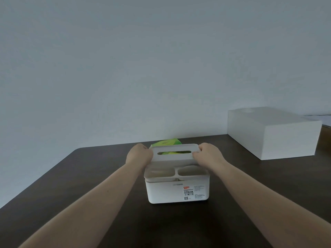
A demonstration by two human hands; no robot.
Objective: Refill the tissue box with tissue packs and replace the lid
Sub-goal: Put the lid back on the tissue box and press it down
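A white plastic tissue box (177, 191) with labels on its front stands on the dark table. Its white lid (174, 149) has a long slot and two open compartments nearer to me. The lid is tilted up at its far edge. My left hand (138, 154) grips the lid's left end and my right hand (208, 154) grips its right end. A green tissue pack (166, 141) shows behind the lid and through the slot; whether it sits inside the box I cannot tell.
The dark brown table (89, 176) ends at a grey wall close behind the box. A large white rectangular box (274, 133) stands at the back right.
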